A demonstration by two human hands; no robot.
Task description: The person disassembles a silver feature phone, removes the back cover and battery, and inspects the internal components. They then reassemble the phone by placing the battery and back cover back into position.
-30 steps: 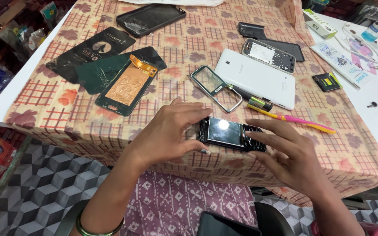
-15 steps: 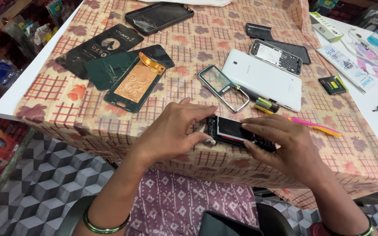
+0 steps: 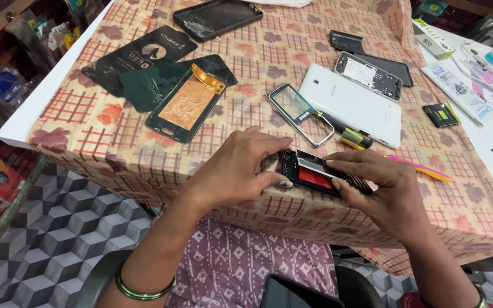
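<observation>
A small black keypad phone (image 3: 322,174) with its front frame off, a red patch showing on its face, lies at the near edge of the checked tablecloth (image 3: 144,165). The left hand (image 3: 232,171) pinches its top end; the right hand (image 3: 380,188) arches over the keypad end (fingers hide most keys), gripping it.

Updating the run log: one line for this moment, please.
left hand: grips small black phone at its end | right hand: holds its other end | phone: above table edge, near silver phone frame
</observation>
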